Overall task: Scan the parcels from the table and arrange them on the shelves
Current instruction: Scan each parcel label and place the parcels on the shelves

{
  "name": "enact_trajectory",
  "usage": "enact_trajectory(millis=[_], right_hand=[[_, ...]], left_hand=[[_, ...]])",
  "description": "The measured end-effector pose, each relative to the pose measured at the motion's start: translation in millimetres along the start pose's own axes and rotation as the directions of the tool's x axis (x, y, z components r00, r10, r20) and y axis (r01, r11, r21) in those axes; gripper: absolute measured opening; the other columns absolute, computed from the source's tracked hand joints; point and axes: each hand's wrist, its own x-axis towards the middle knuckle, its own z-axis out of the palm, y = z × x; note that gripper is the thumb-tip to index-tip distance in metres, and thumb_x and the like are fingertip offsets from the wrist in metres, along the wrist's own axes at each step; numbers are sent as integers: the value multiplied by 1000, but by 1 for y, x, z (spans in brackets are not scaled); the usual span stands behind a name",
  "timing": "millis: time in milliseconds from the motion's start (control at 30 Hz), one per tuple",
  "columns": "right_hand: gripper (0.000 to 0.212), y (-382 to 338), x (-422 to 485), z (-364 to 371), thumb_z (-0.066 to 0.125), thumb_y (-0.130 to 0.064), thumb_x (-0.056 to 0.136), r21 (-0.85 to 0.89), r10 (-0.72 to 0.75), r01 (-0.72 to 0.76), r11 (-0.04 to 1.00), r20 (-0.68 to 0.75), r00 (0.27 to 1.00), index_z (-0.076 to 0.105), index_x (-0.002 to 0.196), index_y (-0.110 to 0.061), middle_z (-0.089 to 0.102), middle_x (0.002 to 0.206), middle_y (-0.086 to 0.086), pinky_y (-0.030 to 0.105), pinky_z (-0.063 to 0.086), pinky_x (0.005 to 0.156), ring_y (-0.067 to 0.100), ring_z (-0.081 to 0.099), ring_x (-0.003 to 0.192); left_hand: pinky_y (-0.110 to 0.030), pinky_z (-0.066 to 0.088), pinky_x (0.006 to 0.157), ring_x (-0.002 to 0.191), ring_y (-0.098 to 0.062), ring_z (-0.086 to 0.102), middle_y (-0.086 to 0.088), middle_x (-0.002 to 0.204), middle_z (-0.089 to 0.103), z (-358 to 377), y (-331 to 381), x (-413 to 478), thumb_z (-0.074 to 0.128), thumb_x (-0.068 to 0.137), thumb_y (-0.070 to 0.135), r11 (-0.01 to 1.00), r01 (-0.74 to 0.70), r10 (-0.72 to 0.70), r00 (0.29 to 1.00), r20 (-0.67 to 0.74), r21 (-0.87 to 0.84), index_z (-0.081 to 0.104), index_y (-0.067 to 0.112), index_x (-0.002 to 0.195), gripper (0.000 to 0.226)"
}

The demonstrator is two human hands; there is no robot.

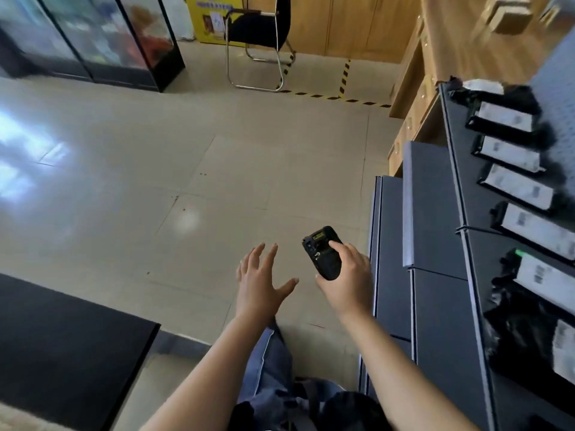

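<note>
My right hand (350, 281) grips a black handheld scanner (322, 251), thumb on its upper face, just left of the dark grey shelves (435, 213). Held out over the floor beside it, my left hand (259, 283) has its fingers spread and holds nothing. Several black parcels with white labels (510, 150) lie in a row on the top shelf at the right. The lowest one (529, 318) is a crumpled black bag. A black table corner (77, 346) shows at the lower left, with no parcel visible on it.
Beige tiled floor (217, 181) stretches ahead. A black chair with a chrome frame (258, 42) stands at the back, glass display cabinets (102, 35) at the back left. A wooden desk (417, 98) sits behind the shelves, bordered by yellow-black floor tape (326, 96).
</note>
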Motion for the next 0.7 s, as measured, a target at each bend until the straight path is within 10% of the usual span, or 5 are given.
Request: enact_trajectory(millis=[700], right_hand=[[66,-18,431,101,82,-16,64,-13,94,-96,995,-142,986,57,125,-19,60,115,-2,35,53,74,23,51,101]], left_hand=[[-40,14,118,145,-18,10,1,157,22,-42,78,474,65,83,54,982,-188,188,982,8,-19,30,28,148,78]])
